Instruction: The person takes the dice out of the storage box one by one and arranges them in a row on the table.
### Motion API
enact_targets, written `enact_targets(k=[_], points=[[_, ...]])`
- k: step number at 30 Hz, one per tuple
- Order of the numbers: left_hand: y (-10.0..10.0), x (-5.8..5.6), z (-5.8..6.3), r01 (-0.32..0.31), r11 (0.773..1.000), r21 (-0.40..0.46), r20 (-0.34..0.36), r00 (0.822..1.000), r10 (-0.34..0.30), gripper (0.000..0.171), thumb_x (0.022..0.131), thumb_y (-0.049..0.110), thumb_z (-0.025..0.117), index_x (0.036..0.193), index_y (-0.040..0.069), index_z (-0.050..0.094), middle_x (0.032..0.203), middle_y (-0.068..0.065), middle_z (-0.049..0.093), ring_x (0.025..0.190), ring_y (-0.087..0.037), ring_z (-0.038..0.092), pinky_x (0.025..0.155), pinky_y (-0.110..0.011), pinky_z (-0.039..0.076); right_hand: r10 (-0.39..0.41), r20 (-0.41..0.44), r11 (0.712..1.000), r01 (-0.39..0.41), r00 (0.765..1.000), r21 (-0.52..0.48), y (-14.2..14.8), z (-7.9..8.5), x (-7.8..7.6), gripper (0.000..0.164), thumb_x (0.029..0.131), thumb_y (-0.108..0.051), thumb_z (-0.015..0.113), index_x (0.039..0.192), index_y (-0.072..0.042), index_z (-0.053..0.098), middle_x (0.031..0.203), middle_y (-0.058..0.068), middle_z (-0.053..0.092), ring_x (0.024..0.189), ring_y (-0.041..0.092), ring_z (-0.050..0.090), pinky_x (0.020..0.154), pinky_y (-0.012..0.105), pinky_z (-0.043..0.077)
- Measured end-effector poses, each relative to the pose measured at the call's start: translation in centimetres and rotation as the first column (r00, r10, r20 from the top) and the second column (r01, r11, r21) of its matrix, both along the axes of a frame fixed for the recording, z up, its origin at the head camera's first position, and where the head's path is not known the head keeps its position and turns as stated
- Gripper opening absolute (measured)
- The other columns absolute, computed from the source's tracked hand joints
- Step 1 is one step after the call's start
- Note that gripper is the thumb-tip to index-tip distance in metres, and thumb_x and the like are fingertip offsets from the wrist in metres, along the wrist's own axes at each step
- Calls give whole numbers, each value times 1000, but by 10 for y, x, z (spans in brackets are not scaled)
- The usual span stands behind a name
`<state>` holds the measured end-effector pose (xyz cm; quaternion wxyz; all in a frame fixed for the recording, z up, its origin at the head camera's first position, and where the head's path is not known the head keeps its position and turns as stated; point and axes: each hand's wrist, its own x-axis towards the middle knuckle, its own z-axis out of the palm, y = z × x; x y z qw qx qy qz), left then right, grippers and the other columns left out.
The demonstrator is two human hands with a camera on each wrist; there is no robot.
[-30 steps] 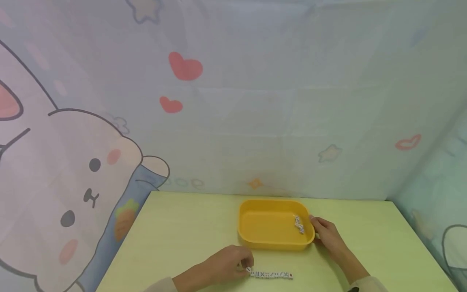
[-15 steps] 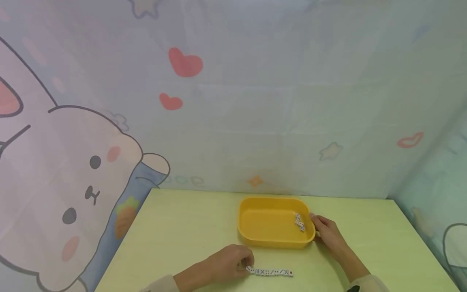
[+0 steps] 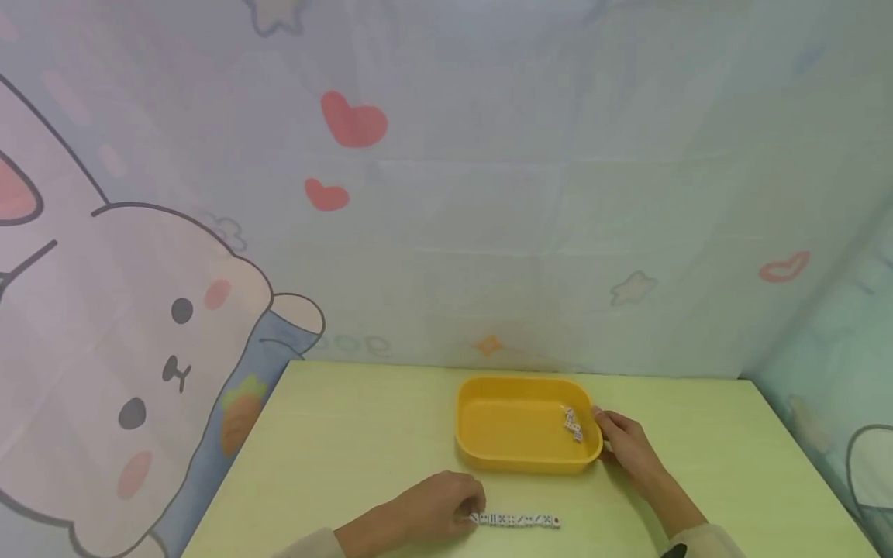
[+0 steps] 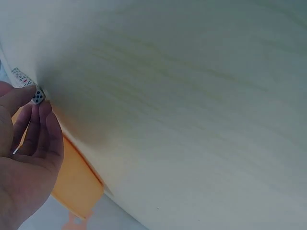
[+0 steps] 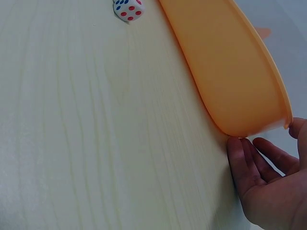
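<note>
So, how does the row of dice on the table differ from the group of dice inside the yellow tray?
The row of dice lies nearly straight on the table, while the group of dice lies loosely inside the yellow tray. The row shows more dice than the group. The left hand pinches a die at the row's left end; no hand touches the group. Both are small white dice with spots.

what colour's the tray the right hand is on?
Yellow tray, seen best in the head view; it looks more orange in both wrist views.
</note>
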<state>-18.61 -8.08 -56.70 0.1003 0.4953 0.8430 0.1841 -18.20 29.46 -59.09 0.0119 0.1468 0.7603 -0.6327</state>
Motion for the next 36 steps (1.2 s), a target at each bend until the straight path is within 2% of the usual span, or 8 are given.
enact_targets(k=[4,15,21,26,28,30,33,36], points=[[1,0,-1,-17,1000,5,-45,999,18,19,90,18,84,103,23,72,95,20,63,83,7,53,79,-12,48,4,-7,1000,-4,1000,-11,0,1,-1,74,108,-57,51,141,8,55,134,20,62,109,19,62,83,30,61],[3,-1,-2,-18,1000,8,-60,998,18,18,90,20,83,103,26,72,95,22,60,85,6,52,79,-14,48,-7,-9,1000,7,1000,-8,0,1,-3,75,108,-59,51,141,9,55,131,19,63,106,18,62,82,29,60],[9,0,-1,29,999,38,-72,997,-26,20,92,25,81,110,24,72,102,20,63,94,7,57,85,-12,48,-14,-8,1000,14,1000,-7,3,0,1,71,110,-55,49,143,8,55,132,18,63,107,18,62,82,29,61],[21,1,17,49,996,76,-80,996,-43,21,96,30,81,113,22,73,106,18,68,98,7,61,84,-10,49,-9,-21,1000,9,1000,-17,3,-2,1,70,110,-53,51,142,9,56,129,17,64,104,16,63,82,29,61],[29,1,26,59,992,112,-120,992,-45,19,97,30,80,112,21,74,105,17,70,96,7,63,81,-9,49,-7,-29,1000,6,1000,-18,3,-1,0,70,109,-53,51,141,9,56,128,17,64,104,16,63,82,29,61],[40,-1,35,58,986,156,-184,983,-29,18,97,31,79,112,21,75,104,17,70,95,6,63,80,-8,48,-14,-34,1000,13,999,-17,2,0,0,69,109,-54,51,140,8,57,127,17,64,104,17,62,82,29,61],[60,-6,40,20,973,229,-257,965,41,19,97,31,80,112,20,76,105,15,70,96,4,64,81,-7,48,-16,-33,1000,16,999,-14,1,0,-1,70,109,-54,51,139,9,57,128,17,64,104,17,62,82,28,61],[80,-13,39,-82,958,275,-183,974,136,22,97,31,79,116,21,74,109,14,69,101,-1,65,85,-11,50,-16,-16,1000,16,1000,-14,0,-1,-1,70,110,-53,51,141,9,56,130,18,64,105,17,62,82,28,60]])
